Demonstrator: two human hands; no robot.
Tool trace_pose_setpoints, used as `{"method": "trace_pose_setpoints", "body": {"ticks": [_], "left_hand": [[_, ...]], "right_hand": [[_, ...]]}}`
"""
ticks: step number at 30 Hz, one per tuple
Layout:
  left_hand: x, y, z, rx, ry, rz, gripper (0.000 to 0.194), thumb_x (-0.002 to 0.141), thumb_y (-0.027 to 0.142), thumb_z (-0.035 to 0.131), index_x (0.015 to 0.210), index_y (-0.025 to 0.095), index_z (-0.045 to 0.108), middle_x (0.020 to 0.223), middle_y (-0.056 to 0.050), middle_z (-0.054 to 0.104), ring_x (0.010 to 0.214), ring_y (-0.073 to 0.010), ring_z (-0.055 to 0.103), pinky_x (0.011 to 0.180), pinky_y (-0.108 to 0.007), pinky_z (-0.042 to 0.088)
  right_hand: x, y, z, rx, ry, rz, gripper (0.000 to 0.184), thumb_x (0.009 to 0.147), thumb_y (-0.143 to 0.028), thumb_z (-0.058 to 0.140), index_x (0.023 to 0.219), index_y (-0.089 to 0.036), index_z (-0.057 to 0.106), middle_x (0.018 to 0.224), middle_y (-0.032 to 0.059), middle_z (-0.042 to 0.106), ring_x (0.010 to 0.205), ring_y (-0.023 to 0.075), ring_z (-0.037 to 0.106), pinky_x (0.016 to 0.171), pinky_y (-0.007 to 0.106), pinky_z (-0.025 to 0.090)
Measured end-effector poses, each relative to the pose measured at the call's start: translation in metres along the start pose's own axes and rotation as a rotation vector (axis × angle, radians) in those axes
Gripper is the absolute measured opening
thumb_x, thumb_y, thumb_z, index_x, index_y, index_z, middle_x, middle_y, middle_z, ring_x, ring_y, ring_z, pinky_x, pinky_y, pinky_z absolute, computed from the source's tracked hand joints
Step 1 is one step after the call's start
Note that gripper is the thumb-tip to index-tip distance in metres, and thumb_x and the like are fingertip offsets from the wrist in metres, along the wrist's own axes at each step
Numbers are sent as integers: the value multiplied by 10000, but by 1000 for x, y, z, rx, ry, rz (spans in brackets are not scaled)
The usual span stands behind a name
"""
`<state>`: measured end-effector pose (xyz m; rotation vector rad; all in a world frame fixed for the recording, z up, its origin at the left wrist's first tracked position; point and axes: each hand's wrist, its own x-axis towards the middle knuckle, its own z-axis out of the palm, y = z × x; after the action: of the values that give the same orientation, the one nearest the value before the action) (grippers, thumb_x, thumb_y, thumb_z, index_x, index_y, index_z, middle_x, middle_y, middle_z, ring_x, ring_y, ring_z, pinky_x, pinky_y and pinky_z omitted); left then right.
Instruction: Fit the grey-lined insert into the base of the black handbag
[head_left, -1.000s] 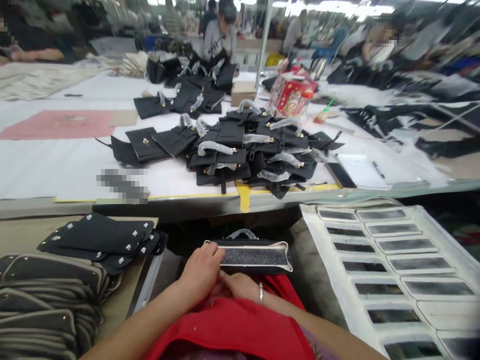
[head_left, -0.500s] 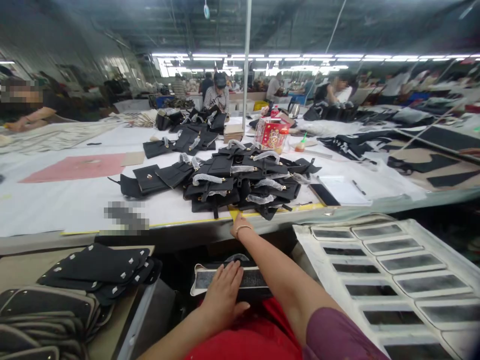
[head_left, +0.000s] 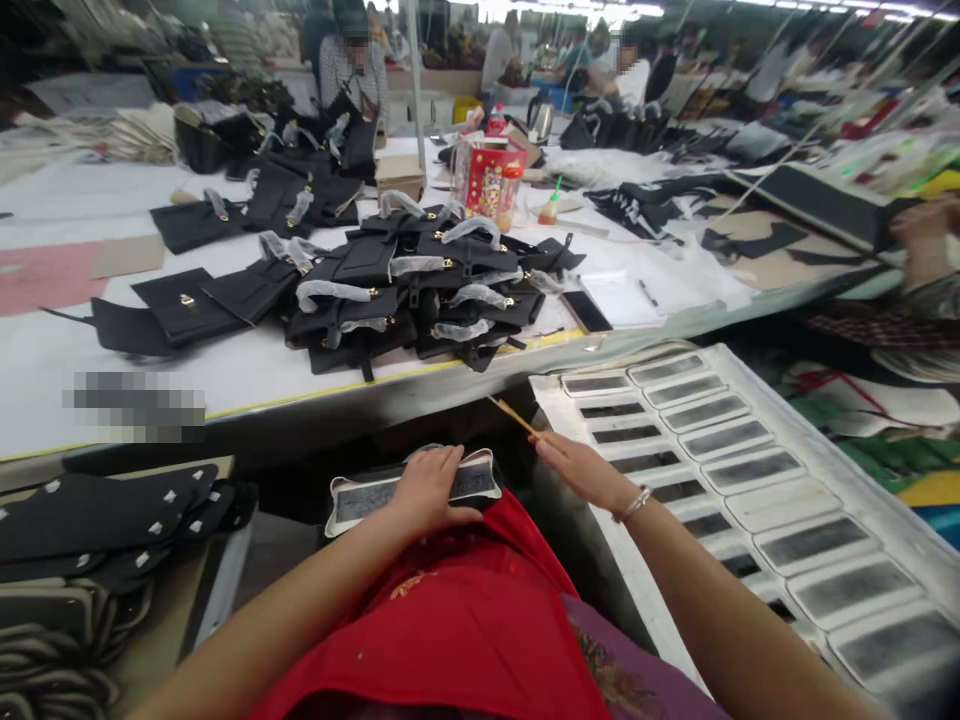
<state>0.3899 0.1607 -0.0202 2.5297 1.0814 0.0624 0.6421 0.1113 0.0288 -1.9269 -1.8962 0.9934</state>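
Note:
A black bag [head_left: 367, 501] rests in my lap, its long face showing a dark grey strip edged in off-white. My left hand [head_left: 430, 486] lies across it, fingers over the far side and thumb on the near side, holding it. My right hand [head_left: 581, 468] is raised to the right of the bag, apart from it, beside a pale board. Thumb and fingers pinch a thin yellow stick-like tool [head_left: 517, 414] that points up and left.
Black bags with plastic-wrapped handles [head_left: 412, 290] are heaped on the white table [head_left: 247, 385]. At right lies the pale board [head_left: 559, 405] with rows of dark-centred panels [head_left: 709, 442]. Black panels [head_left: 97, 510] are stacked at left. A person's hand [head_left: 930, 235] shows far right.
My right hand has come back from the table edge to the right of the bag, carrying the yellow tool. My left hand has stayed on the bag. The view has turned right and down.

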Motion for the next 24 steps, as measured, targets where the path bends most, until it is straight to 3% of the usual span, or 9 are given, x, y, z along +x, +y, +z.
{"method": "trace_pose_setpoints", "body": {"ticks": [4,7,9,12,14,17,20,24], "left_hand": [[9,-4,-17,-160,-148,21,876,613,593,656,1306,120,406,1338,-158,437,1202,-319,413,1019,-427,294],[20,-17,-30,-501,-309,3,687,694,560,594,1237,155,481,1296,-121,494,1165,-276,466,987,-370,339],[33,-24,-30,-817,-369,-97,587,734,577,535,1140,153,534,1196,-113,575,1074,-258,538,909,-356,398],[54,-26,-19,-1163,-328,-294,527,742,593,514,998,134,545,975,-109,670,908,-236,606,823,-356,428],[66,-24,-9,-1231,-275,-356,522,742,603,511,964,132,542,857,-92,689,849,-226,615,822,-362,418],[76,-20,-3,-1189,-247,-328,506,756,589,507,981,140,569,812,-56,686,849,-220,609,836,-352,399],[78,-19,-5,-1149,-287,-311,475,764,556,515,981,143,602,840,-44,682,879,-212,594,835,-330,391],[79,-24,-2,-1178,-345,-290,476,745,564,528,873,123,655,832,-62,681,793,-194,588,783,-311,401]], "right_hand": [[-27,13,28,-366,-11,6,411,914,-504,281,955,-186,538,859,63,617,802,198,579,669,271,371],[-21,12,36,-483,-22,-18,418,913,-507,288,921,-172,538,869,77,620,813,205,585,665,272,360],[-8,8,36,-470,-50,-27,404,921,-481,285,929,-165,536,900,79,627,825,203,595,660,267,364],[16,-2,38,-488,-95,7,431,949,-410,205,924,-151,549,893,88,645,807,201,613,650,270,378],[32,-10,42,-563,-105,19,485,959,-364,140,929,-142,570,877,103,653,806,210,619,659,283,393],[48,-18,48,-648,-118,3,489,958,-338,134,1009,-138,577,912,122,649,832,237,619,668,307,411],[54,-20,51,-676,-117,1,472,955,-330,134,1063,-152,558,935,124,641,829,247,619,649,319,419],[55,-17,51,-718,-71,-49,486,955,-338,112,972,-178,571,855,95,651,775,234,626,608,312,415]]}}
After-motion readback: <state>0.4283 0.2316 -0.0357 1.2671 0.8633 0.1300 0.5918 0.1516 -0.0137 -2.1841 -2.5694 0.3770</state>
